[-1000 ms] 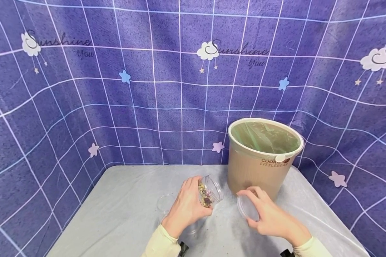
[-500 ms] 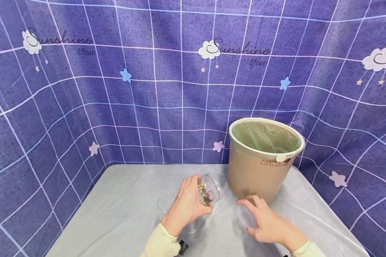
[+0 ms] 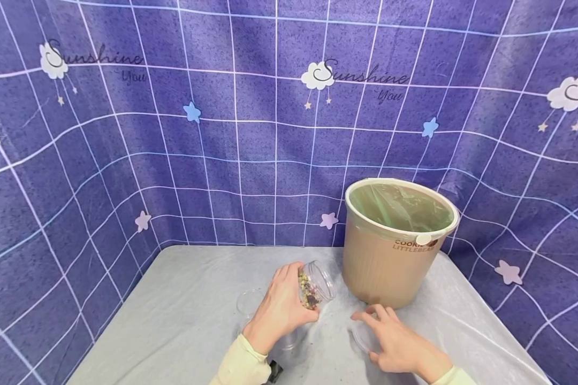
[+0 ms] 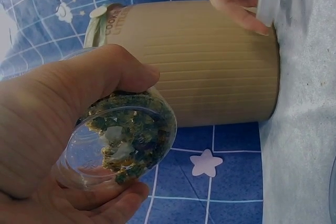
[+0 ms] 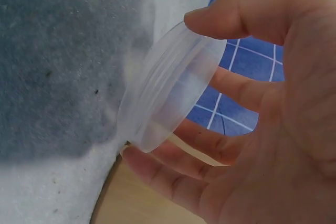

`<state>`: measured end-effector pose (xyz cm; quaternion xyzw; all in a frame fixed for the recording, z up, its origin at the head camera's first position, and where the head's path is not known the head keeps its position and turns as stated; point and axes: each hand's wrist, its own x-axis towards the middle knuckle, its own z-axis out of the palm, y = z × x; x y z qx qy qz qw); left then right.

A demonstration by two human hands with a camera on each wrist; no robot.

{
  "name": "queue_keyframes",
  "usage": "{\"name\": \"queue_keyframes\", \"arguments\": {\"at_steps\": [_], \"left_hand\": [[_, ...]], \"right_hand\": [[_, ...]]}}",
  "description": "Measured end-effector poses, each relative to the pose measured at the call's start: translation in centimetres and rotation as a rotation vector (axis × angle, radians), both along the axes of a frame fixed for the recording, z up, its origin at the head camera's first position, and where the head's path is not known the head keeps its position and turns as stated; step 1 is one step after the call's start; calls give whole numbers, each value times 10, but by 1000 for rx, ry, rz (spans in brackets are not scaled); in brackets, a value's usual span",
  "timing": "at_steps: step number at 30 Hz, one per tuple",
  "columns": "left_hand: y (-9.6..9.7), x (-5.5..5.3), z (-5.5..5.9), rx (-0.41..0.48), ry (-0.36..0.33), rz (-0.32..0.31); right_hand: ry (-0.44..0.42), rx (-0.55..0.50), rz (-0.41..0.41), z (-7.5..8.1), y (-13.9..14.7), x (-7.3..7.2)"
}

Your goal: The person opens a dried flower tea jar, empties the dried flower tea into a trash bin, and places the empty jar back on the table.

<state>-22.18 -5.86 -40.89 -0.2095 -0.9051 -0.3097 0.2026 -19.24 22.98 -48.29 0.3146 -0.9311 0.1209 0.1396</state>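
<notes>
My left hand grips a clear plastic jar round its side, tilted with its open mouth toward the right. Dried flower bits, yellowish-green and dark, lie heaped along the jar's lower side. Lower and to the right, my right hand holds a translucent round lid by its edge, thumb on one side and fingertips on the other. The lid stands on edge, close over the table, in front of the tan bin.
The bin, lined with a green bag, stands at the table's back right. Another clear round lid and a clear container lie beside and partly behind my left forearm. Small crumbs dot the grey tablecloth. A blue grid curtain encloses the table.
My right hand has moved down toward the table and slightly left with the lid, away from the bin's base. The left hand and jar have hardly moved.
</notes>
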Motion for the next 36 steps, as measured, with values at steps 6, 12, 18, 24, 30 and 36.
{"name": "queue_keyframes", "arguments": {"at_steps": [6,12,18,24,30,36], "left_hand": [[0,-1,0,5,14,2],[1,-1,1,3,2,5],[2,0,1,-1,-5,8],[1,0,0,-6,5,7],[1,0,-1,-1,11,4],[0,-1,-1,-4,15,8]], "right_hand": [[-73,30,2,-1,-3,-1],[-92,28,22,-3,-5,-1],[-82,28,27,-7,-6,-1],[-77,33,16,-10,-8,-2],[-82,28,28,-10,-9,-1],[-57,32,23,-11,-10,-1]]}}
